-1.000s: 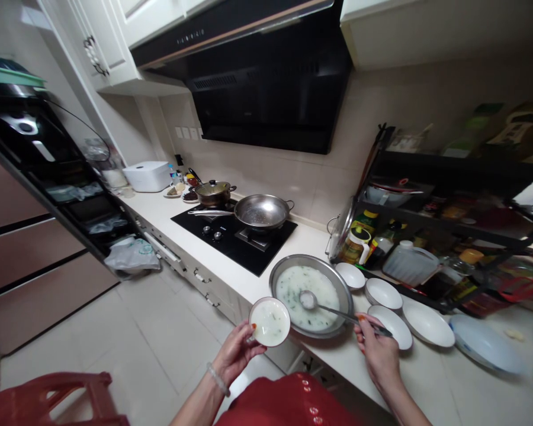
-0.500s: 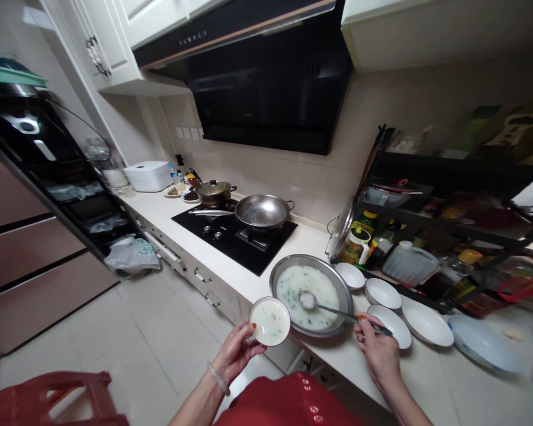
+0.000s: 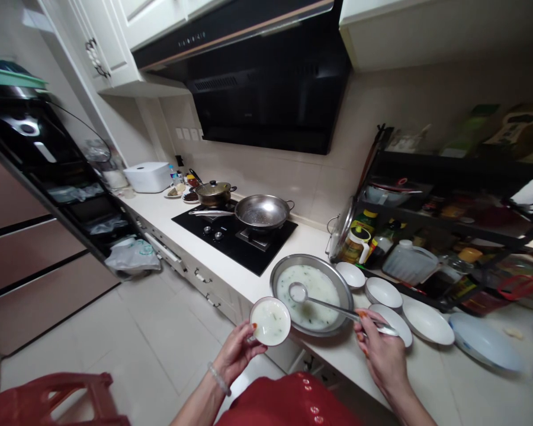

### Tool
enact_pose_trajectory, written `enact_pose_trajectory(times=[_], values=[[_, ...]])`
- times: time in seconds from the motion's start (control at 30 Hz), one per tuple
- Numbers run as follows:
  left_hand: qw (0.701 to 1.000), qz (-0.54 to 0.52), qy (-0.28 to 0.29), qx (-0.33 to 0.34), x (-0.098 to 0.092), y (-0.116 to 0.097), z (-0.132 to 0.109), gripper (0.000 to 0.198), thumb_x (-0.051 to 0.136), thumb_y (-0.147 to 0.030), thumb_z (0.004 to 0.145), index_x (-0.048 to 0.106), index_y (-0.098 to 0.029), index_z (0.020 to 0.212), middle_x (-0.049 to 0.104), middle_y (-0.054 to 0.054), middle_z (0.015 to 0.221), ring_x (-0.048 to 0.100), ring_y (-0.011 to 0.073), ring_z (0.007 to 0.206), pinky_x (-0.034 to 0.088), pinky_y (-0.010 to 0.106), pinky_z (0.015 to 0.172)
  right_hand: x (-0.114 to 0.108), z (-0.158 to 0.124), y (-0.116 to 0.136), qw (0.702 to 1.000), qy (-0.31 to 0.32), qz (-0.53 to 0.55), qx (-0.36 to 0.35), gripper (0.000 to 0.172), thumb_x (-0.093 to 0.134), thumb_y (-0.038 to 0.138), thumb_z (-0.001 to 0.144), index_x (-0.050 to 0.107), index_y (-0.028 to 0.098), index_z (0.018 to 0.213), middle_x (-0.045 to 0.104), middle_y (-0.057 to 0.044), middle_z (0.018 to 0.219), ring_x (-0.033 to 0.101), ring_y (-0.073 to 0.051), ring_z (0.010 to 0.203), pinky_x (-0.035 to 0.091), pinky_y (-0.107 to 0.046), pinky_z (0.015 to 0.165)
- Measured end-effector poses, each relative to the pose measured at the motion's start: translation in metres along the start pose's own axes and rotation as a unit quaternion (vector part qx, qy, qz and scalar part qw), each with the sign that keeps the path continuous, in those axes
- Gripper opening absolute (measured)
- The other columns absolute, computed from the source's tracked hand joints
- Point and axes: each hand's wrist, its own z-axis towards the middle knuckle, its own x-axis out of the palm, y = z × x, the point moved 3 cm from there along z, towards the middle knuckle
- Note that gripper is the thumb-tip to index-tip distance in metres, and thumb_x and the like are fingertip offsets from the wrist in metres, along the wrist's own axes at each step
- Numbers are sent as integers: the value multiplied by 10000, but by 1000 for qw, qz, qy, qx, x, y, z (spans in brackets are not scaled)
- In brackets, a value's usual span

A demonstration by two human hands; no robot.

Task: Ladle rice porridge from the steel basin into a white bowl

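My left hand is closed around a small bowl filled with whitish soup flecked with green, held just off the counter's front edge. A metal ladle is in the grip of my right hand, fingers wrapped round its handle. The ladle's round head is over the soup in a wide steel basin, toward the basin's left side. Whitish soup with green bits fills much of that basin, which stands on the counter right beside the small bowl.
White bowls and plates line the counter to the right, below a dark rack of bottles. A wok and a lidded pot sit on the black stove. A red stool stands at lower left.
The ladle's head has shifted slightly left and up within the basin, and my right hand has moved slightly with it. My left hand and the small bowl stay nearly still.
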Motion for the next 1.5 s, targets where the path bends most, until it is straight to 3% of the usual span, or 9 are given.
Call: enact_pose_trajectory(times=[0.17,0.37,0.5,0.57,0.7,0.83,1.03,1.3,1.5], values=[[1000,-5,-4,0,2,0,0,270,689,-123,678,496,-151,864,625,27,719,662,184,602,566,294,505,12,-14,10,999,44,8,9,462,744,504,630,612,160,909,570,-5,551,437,-87,443,294,-152,346],[1000,-2,-9,3,5,-1,-2,268,685,-107,684,483,-153,854,627,22,720,660,188,603,569,300,497,16,-29,1,991,121,-49,-13,402,714,509,663,672,180,892,579,-21,567,446,-93,433,346,-175,353],[1000,1,0,1,5,0,-2,278,692,-113,682,492,-150,872,633,30,739,661,189,610,569,296,499,14,-33,-3,984,148,-63,-70,314,727,471,654,726,203,818,644,-80,784,550,-138,549,441,-218,436],[1000,3,2,-1,5,0,-2,282,695,-119,682,492,-152,875,636,32,744,661,189,610,567,293,501,12,-34,-2,984,144,-62,-84,302,733,467,643,734,208,797,650,-92,862,572,-157,591,458,-233,457],[1000,5,-8,1,3,2,0,281,693,-123,684,478,-158,862,633,27,728,657,182,595,566,296,503,11,-31,1,989,128,-55,-46,377,723,498,648,706,190,865,615,-47,653,500,-125,478,401,-214,388],[1000,6,-10,3,2,2,0,296,691,-126,685,470,-162,879,631,21,731,659,183,594,566,301,509,8,-21,2,998,63,-19,-8,455,731,524,633,648,172,909,579,-14,576,460,-108,450,333,-188,360],[1000,2,-8,2,0,2,1,298,697,-136,678,474,-167,873,626,18,714,655,175,582,566,299,514,-6,4,-15,999,-5,-32,-16,504,726,539,615,621,154,924,574,-1,577,459,-108,459,327,-189,375],[1000,9,-6,-4,3,-1,2,295,686,-129,686,487,-158,901,627,25,713,655,177,584,564,294,515,-20,20,-47,989,17,-133,-61,435,658,522,659,643,150,885,579,-8,553,476,-129,471,389,-235,427],[1000,14,-2,-3,3,-2,3,297,670,-123,700,486,-151,932,626,31,738,658,182,594,566,295,510,-18,22,-45,992,12,-114,-44,462,664,533,650,631,144,897,568,-3,548,443,-118,449,341,-214,375]])
